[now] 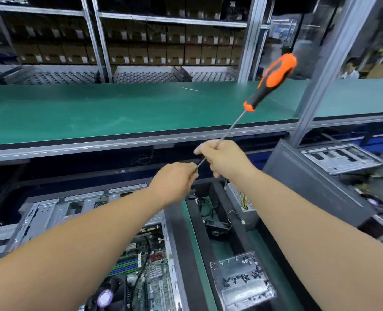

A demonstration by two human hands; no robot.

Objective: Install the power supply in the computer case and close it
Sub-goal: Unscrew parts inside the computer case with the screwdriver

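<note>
Head view, open computer case (51, 216), motherboard (145, 265) exposed

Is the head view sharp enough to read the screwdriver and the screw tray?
Head view: screwdriver handle slightly motion-blurred, shaft thin but traceable into the right hand; screw tray shows glare, screws soft; wide-angle lens bends the shelf edges; lighting even.

A long green-topped bench shelf (118, 108) runs across on grey aluminium posts (327, 70). Behind it stand metal racks (163, 19) — rows of brown cardboard boxes (175, 52), dimly lit.
</note>
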